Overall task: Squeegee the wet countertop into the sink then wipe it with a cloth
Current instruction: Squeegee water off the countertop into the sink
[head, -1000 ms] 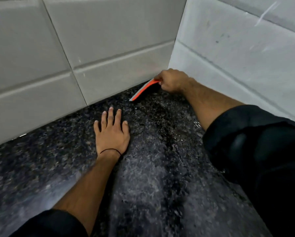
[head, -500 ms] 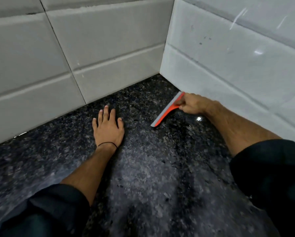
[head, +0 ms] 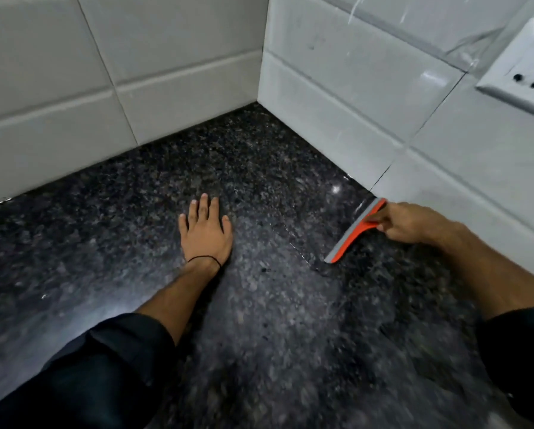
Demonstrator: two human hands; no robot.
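Two hands are on the dark speckled countertop, which meets white tiled walls at its far corner. The squeegee is small, with an orange body and a grey rubber blade along its far side. It lies at the right edge of the countertop, slanted — its far end is just beside the right wall, its near end points toward the middle of the stone. The blade touches the surface. Beyond the blade the stone looks glossy, with a bright reflection and a thin line of water that runs off the near end.

The right hand is closed around the squeegee handle, fingers curled, and it hides most of the handle. The left hand is released and holds nothing: it lies flat, palm down, fingers stretched and slightly apart, near the middle of the countertop, well apart from the squeegee. A thin black band goes around its wrist. Both arms have dark sleeves pushed up. A white socket plate sits on the right wall, at the top right.
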